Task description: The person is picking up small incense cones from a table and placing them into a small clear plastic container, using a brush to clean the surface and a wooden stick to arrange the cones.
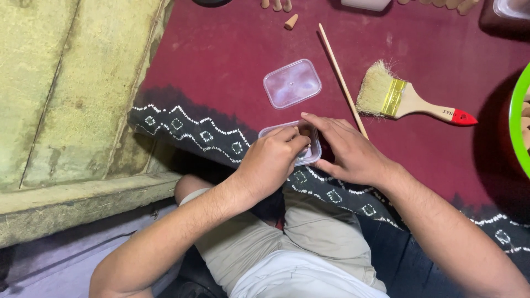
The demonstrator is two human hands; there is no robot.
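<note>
Clear plastic tub between both hands

This looks like an informal home craft workspace set up at floor level. A maroon cloth with a dark, white-patterned border serves as the work surface, with a rough, worn wall at left. On it lie a paintbrush, a thin wooden stick and small clay-coloured cones at the far edge.
</note>
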